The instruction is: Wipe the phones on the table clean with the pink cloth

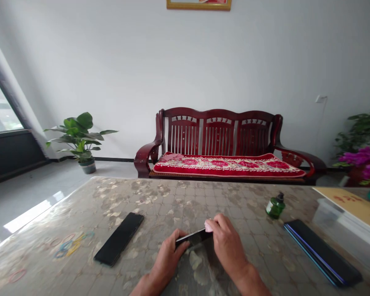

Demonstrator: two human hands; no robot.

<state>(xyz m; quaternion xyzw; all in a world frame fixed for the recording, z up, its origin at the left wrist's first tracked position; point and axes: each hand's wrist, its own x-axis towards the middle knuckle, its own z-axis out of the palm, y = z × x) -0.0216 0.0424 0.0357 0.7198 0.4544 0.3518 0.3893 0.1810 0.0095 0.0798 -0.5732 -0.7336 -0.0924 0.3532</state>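
Between my hands, just above the table, is a dark phone [195, 236] held tilted with its thin silvery edge up. My left hand [169, 253] grips its left end, thumb on the near side and fingers behind. In my right hand [228, 242] a small pale pink cloth [208, 225] is pinched between thumb and fingers, pressed against the phone's right end. To the left, another black phone [119, 239] lies flat on the table.
A patterned cloth under clear plastic covers the table [160, 201]. Colourful rubber bands [69, 245] lie at left. Right of my hands are a green pump bottle [275, 205], stacked phones [322, 251] and a clear box [342, 226] with a tan sheet [354, 205]. A wooden bench [218, 135] stands beyond.
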